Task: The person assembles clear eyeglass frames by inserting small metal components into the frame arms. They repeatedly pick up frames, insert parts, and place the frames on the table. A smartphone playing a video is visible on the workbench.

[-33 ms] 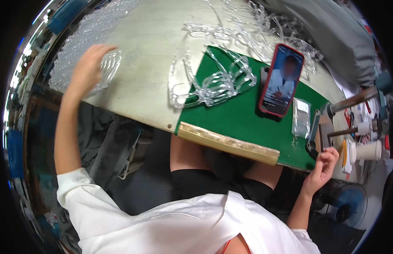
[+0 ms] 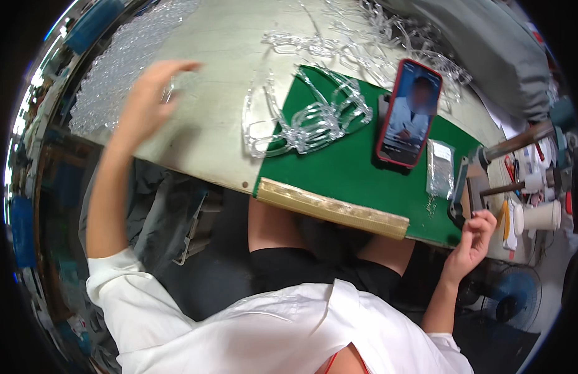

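My left hand [image 2: 148,103] hovers over the left part of the table, blurred, thumb and fingers apart. Beside it spreads a large pile of clear plastic eyeglass frames [image 2: 114,81]. A faint clear glint shows between its fingers; I cannot tell what it is. At the right edge of the green mat [image 2: 345,177], my right hand [image 2: 476,243] has its fingers curled in next to a black metal bracket [image 2: 454,214]. Whatever those fingers may hold is hidden. A tangled cluster of clear eyeglass frames [image 2: 314,128] lies across the mat's left edge.
A red-cased phone [image 2: 409,115] leans on a stand, its screen showing a person. Next to it are a small clear bag [image 2: 440,168] and scattered tiny bits [image 2: 431,206]. More clear frames [image 2: 357,50] lie farther back. A gold-coloured strip [image 2: 332,209] edges the mat; a fan [image 2: 510,302] stands at right.
My left hand has moved right and slightly away from the pile, its fingers spreading. The stacked clear frames seen beside it earlier no longer show plainly. My right hand stays almost in place.
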`<state>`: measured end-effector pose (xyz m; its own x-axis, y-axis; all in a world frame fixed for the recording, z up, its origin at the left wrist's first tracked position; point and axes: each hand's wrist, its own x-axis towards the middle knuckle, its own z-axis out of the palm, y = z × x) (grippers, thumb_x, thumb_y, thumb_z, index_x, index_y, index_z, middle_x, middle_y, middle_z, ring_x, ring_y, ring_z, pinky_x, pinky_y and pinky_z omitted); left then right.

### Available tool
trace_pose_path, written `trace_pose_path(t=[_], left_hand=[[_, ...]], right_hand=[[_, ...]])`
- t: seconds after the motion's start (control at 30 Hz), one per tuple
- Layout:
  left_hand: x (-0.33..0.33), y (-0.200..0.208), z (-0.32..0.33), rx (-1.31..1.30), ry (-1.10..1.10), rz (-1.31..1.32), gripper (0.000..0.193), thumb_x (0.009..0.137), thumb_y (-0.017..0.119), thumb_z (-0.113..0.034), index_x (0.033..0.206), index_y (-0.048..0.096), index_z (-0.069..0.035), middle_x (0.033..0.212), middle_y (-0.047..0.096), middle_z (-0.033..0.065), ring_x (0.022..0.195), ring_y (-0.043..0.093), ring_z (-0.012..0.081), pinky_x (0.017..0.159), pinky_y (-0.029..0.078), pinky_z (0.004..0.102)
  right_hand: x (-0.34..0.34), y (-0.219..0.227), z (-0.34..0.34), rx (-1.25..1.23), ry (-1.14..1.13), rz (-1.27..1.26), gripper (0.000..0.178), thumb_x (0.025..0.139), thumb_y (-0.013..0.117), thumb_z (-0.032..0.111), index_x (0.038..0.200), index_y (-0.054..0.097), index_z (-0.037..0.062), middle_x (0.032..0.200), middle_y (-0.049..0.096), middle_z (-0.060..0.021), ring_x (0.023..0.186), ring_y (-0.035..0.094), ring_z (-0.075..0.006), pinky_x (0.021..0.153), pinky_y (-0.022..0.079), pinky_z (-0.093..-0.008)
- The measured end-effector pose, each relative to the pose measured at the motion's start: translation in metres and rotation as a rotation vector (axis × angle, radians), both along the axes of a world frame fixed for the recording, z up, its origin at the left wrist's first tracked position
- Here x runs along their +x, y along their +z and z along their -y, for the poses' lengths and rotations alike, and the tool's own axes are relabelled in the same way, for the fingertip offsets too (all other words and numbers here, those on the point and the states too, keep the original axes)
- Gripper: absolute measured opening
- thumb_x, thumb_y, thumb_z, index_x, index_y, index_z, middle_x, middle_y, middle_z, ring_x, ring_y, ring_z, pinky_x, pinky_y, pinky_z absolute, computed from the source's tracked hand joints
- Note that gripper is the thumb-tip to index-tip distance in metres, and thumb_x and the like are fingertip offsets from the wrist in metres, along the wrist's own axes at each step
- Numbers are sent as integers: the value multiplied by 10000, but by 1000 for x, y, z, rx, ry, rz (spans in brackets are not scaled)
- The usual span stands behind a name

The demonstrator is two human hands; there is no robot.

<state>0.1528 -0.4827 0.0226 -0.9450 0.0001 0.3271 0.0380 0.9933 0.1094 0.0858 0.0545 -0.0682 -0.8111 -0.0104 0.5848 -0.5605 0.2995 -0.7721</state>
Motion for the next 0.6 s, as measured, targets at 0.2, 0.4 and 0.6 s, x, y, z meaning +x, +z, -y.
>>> trace_pose_path(t=[0.2,0.4,0.6], left_hand=[[-96,-41,-134,267,-12,364,402,870,620,-426,965,653,-37,784,657,76,718,612,166,631,480,288],[-127,-52,-147,746,-18,478,382,862,650,-439,805,620,-63,652,546,-32,586,482,54,523,366,203],[-139,-39,-126,1179,-28,452,284,918,590,-348,965,584,-68,847,631,10,760,582,84,649,427,196]], right_hand=[[11,11,17,4,127,-23,66,809,568,5,842,526,45,1042,438,-98,989,429,-187,926,311,-289],[12,-2,-7,113,182,126,72,786,543,-29,830,571,20,923,500,-71,840,476,-168,727,384,-260],[3,-2,-11,785,192,-39,516,747,685,348,1177,620,69,938,511,-87,876,481,-272,757,388,-373]])
